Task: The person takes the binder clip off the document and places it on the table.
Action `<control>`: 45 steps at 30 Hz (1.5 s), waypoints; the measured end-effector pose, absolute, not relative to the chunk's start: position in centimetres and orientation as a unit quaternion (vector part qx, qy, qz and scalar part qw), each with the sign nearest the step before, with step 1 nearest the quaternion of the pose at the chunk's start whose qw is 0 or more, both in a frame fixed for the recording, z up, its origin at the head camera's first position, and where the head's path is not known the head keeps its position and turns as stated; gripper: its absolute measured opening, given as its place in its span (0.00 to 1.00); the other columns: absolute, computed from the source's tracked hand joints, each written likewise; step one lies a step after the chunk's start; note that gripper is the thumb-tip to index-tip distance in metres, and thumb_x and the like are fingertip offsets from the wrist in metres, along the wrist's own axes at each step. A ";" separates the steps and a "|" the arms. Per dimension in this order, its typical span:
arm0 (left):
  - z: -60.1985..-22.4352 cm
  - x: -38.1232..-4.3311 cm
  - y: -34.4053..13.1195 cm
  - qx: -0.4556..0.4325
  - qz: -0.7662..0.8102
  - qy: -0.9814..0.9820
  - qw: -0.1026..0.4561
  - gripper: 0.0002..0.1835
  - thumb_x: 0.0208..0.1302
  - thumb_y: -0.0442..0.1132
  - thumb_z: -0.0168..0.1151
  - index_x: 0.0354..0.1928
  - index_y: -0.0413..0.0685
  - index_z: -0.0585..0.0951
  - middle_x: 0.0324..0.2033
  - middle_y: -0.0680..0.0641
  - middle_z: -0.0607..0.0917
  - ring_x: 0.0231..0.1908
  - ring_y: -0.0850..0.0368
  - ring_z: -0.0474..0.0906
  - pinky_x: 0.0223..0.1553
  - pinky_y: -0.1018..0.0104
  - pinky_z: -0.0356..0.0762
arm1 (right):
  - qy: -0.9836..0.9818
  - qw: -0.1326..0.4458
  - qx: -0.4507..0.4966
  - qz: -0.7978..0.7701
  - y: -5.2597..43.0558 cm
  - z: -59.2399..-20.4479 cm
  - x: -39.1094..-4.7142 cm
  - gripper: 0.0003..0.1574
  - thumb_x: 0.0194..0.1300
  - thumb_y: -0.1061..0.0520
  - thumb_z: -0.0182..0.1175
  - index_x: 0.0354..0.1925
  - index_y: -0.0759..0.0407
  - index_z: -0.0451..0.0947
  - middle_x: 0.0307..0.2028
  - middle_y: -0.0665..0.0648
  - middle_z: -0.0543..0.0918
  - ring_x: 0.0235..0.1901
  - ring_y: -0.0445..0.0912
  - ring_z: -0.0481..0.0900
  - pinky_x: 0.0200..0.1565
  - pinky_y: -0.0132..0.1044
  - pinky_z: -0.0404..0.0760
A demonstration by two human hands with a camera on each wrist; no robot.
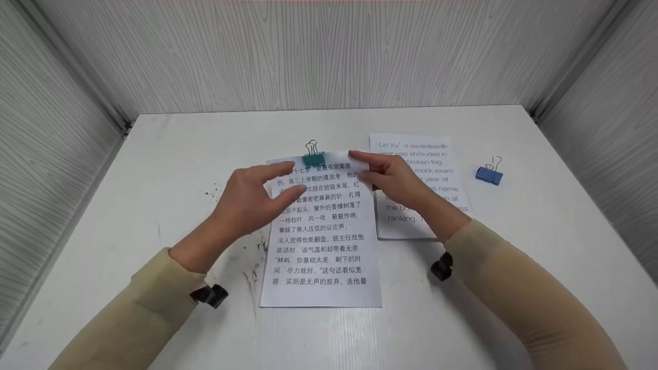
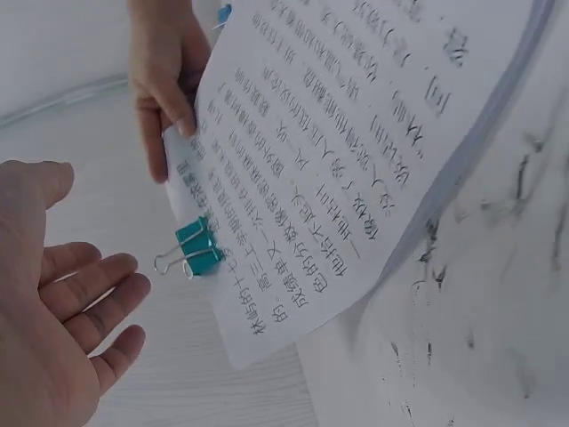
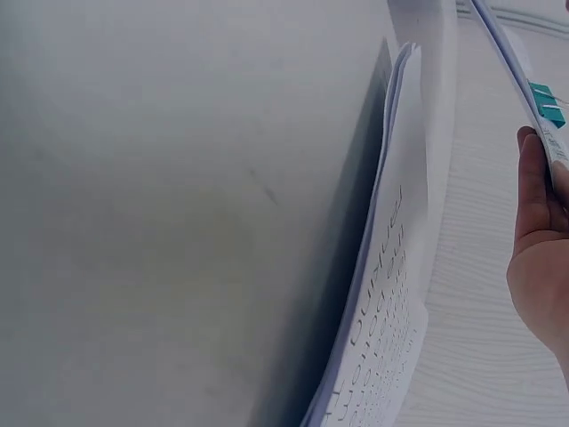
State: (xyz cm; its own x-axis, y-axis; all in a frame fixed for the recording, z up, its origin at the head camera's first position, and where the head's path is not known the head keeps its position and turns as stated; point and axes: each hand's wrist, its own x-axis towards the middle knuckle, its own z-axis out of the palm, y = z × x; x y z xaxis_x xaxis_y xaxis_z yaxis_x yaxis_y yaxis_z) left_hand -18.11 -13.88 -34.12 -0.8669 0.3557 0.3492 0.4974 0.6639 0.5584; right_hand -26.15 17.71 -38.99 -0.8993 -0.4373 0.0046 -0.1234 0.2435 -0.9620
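A stack of paper (image 1: pixel 321 246) printed with Chinese text is held up at its far end, with a teal binder clip (image 1: pixel 313 159) on its top edge. The clip's wire handles point away from the sheets. My right hand (image 1: pixel 393 177) pinches the top right corner of the stack between thumb and fingers; the right wrist view shows this hand (image 3: pixel 542 258) at the paper's edge. Near the top left corner my left hand (image 1: pixel 247 198) hovers with thumb and fingers spread. In the left wrist view the left hand (image 2: pixel 62 302) is apart from the clip (image 2: pixel 198 246), holding nothing.
A second paper stack (image 1: pixel 411 226) with English text lies on the white table (image 1: pixel 164 169), partly behind the right forearm. To its right sits a blue binder clip (image 1: pixel 489 175). Dark smudges mark the table left of the held papers. Grained white panels (image 1: pixel 329 56) enclose the back and sides.
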 end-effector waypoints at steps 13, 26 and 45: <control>-33.5 -24.2 -14.5 -0.208 -0.480 -0.852 -0.026 0.34 0.75 0.47 0.69 0.78 0.46 0.72 0.71 0.46 0.79 0.71 0.51 0.75 0.75 0.51 0.65 | 0.759 0.144 -0.215 -0.597 17.9 -38.6 -25.1 0.33 0.77 0.66 0.62 0.74 0.48 0.76 0.57 0.57 0.88 0.50 0.54 0.90 0.48 0.41 0.89; -34.3 -26.1 -15.1 -0.194 -0.539 -0.814 -0.097 0.35 0.74 0.47 0.70 0.78 0.46 0.71 0.69 0.46 0.80 0.68 0.54 0.78 0.70 0.59 0.73 | 0.743 0.150 -0.235 -0.609 17.6 -38.2 -24.5 0.32 0.77 0.67 0.60 0.74 0.50 0.75 0.58 0.59 0.88 0.50 0.55 0.90 0.46 0.41 0.88; -33.8 -26.8 -14.1 -0.202 -0.536 -0.811 -0.120 0.31 0.75 0.45 0.69 0.77 0.51 0.74 0.64 0.49 0.85 0.64 0.57 0.80 0.71 0.57 0.71 | 0.746 0.142 -0.235 -0.606 17.8 -37.8 -24.0 0.31 0.77 0.67 0.61 0.73 0.49 0.77 0.58 0.57 0.88 0.51 0.55 0.90 0.47 0.42 0.89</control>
